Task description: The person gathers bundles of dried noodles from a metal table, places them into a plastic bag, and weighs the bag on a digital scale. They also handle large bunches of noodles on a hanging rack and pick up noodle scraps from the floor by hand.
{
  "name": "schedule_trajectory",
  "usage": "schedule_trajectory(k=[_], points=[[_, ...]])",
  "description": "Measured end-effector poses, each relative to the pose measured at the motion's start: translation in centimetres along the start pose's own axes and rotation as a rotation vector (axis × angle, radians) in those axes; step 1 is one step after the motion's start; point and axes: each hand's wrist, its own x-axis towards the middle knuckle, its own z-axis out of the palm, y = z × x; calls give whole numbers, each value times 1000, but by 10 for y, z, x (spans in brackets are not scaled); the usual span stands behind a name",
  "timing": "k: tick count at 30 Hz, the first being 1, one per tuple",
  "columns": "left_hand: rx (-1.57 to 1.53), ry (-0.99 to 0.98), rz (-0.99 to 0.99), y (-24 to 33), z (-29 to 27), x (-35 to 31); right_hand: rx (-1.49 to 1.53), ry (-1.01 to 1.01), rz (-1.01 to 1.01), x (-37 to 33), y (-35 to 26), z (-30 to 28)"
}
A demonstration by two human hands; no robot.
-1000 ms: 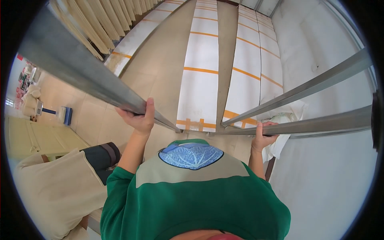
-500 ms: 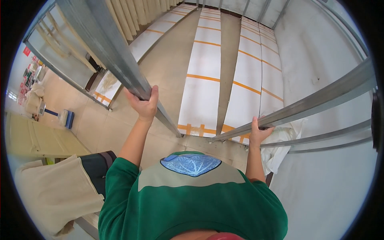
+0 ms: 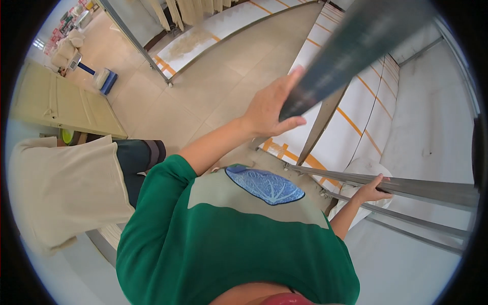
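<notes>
Change since earlier: left hand (image 3: 269,109) sits higher and nearer the camera than half a second ago; its metal bar (image 3: 356,46) now slants steeply across the upper right instead of running low across the view.
Left grip: fingers spread along the near side of the dark, blurred bar, thumb out below it; palm touches the bar but the hand is not clenched round it, so the grip is released.
Right grip: right hand (image 3: 373,187) is clenched on the lower rail (image 3: 432,188), fingers curled over its top edge, arm reaching out from the green shirt (image 3: 229,249).
Bar position: upper bar runs from the left palm up toward the top right rim; lower rail runs almost level from the right hand to the right rim, with thinner rails (image 3: 417,223) just beneath.
Below: tiled floor (image 3: 203,96) far beneath, with white sheets (image 3: 366,117) crossed by orange lines under the bars.
Left side: another person in a beige top (image 3: 66,188) stands close beside the green shirt.
Far left: pale door (image 3: 56,104) and a blue-based scale (image 3: 104,80) on the floor.
</notes>
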Motion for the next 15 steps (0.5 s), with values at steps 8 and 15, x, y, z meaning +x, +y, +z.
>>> schedule_trajectory(k=[8,15], points=[[117,-528,-378,-101,-70,-120,-231,222,-53,41,77,-39],[-88,-387,-777,-149,-127,-84,-551,403,-46,50,56,-76]])
